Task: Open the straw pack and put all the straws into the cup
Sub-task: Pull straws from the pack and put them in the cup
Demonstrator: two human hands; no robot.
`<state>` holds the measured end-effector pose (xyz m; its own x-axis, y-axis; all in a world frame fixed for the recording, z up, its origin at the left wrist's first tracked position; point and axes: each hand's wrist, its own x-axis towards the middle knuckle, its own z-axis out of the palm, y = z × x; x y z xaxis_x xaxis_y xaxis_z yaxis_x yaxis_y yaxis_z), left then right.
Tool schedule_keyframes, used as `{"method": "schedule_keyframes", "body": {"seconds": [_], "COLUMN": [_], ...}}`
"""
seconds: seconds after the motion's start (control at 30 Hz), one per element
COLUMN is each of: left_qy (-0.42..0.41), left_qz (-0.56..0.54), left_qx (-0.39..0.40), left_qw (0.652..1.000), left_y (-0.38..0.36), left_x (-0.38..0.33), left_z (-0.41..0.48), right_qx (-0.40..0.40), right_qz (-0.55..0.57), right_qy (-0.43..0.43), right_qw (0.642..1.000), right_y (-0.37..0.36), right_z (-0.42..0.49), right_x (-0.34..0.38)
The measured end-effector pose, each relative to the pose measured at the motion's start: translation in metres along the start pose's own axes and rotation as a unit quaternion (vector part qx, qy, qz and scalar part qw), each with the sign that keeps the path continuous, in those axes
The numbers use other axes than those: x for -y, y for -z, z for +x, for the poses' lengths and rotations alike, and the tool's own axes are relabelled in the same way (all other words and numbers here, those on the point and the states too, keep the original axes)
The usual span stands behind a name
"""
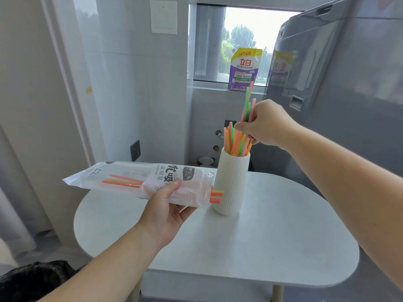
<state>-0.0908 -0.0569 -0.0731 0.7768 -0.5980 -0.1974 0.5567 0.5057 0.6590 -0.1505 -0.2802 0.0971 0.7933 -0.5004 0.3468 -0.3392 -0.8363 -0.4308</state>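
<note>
A tall ribbed white cup (pixel 231 182) stands on the white table (pixel 272 236) and holds several coloured straws (pixel 234 140) upright. Above its mouth, my right hand (pixel 263 125) grips a small bunch of green, pink and orange straws (pixel 248 105), their lower ends reaching into the cup. My left hand (pixel 168 210) holds the clear plastic straw pack (pixel 139 182) level, left of the cup. The pack's open end points at the cup, with a few straw tips (pixel 217 196) sticking out of it. More straws show through the pack's film.
A grey appliance (pixel 327 94) stands at the right behind the table. A purple detergent pouch (pixel 243 68) sits on the window sill. Tiled wall and a door frame lie to the left. A black bag (pixel 32 280) lies on the floor at lower left.
</note>
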Motion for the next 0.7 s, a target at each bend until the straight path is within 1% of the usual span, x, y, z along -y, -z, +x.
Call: {"method": "schedule_keyframes", "body": {"seconds": [0.13,0.4,0.57,0.63,0.7], "left_qy": [0.001,0.001,0.002,0.002,0.001], "left_qz": [0.003,0.003,0.002,0.003,0.004], "left_qx": [0.001,-0.003,-0.001,0.001,0.002], "left_qw": [1.0,1.0,1.0,1.0,1.0], "left_y": [0.0,0.0,0.0,0.0,0.0], "left_x": [0.001,0.001,0.002,0.002,0.002], "left_z": [0.0,0.0,0.001,0.001,0.001], "right_qx": [-0.037,-0.053,-0.044,-0.052,-0.076], "right_qz": [-0.041,0.015,0.023,0.029,0.042], "right_qy": [0.02,0.023,0.025,0.025,0.03], "right_qw": [0.998,0.998,0.998,0.998,0.996], "right_y": [-0.006,-0.011,-0.015,-0.015,-0.012], "right_z": [0.001,0.0,-0.003,-0.003,-0.003], "right_x": [-0.003,-0.015,-0.022,-0.023,-0.022]}}
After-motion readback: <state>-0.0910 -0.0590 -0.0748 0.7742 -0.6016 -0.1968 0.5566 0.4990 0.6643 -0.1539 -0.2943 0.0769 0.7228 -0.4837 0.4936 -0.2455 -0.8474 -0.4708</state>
